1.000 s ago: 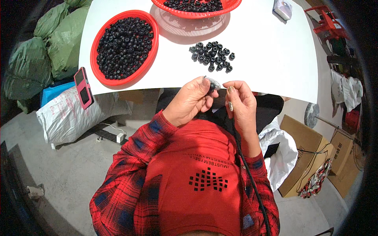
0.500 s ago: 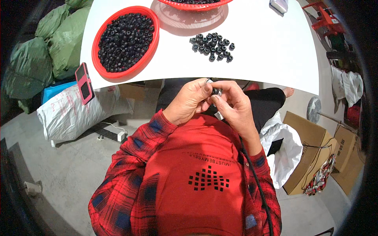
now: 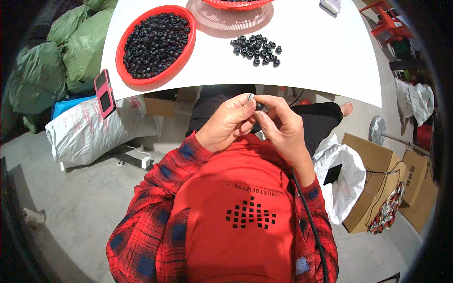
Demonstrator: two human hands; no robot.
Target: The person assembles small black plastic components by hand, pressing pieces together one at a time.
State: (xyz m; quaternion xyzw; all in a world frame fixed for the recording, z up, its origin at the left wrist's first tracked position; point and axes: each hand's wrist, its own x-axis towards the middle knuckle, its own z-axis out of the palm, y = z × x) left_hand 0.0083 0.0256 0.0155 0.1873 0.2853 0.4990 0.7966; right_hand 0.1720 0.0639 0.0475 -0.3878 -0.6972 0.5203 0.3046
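The right grip [image 3: 286, 123], apart a second ago, now meets the left grip [image 3: 227, 121], making this two-handed work: both pinch one small black piece [image 3: 259, 106], the bench [image 3: 321, 52] just beyond.

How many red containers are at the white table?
2: a red tray of black pieces, on the table at left, and a red basket at the top edge, partly cut off; others may be unseen.
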